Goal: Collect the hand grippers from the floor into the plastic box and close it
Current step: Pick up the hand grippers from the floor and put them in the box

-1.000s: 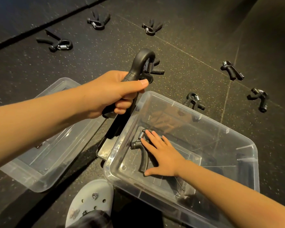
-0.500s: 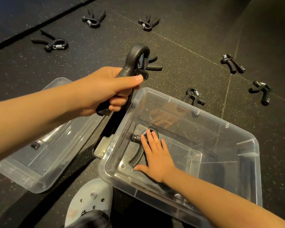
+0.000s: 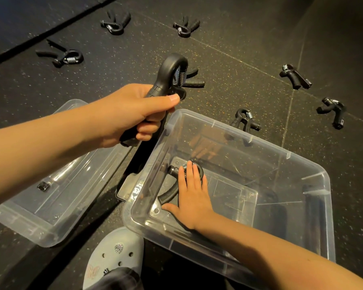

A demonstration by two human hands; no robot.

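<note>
The left hand (image 3: 130, 116) is clenched round both handles of a black plastic hand gripper with a steel coil spring (image 3: 172, 74), held at centre frame just above the left rim of the clear rectangular plastic box (image 3: 302, 160). The right hand (image 3: 192, 197) is inside the box at lower centre, fingers straight and laid flat on a second black hand gripper (image 3: 170, 193) that lies on the box bottom; it presses rather than clasps. Loose black floor grippers (image 3: 61, 56) are scattered across the upper left, top and right of the frame, and one lies just behind the box. The grippers look light and rigid, with hooked tops, ribbed handles that should not slip, and a spring that pushes back if squeezed. Best hold is probably round one or both handles, not the spring. Their splayed shape will likely tangle and stack badly. The box is thin, smooth and glossy, so grippers would clatter and slide in it. The clear flat plastic lid (image 3: 40, 216) lies at lower left on the black speckled rubber floor (image 3: 228, 84), which looks matte and grippy.
</note>
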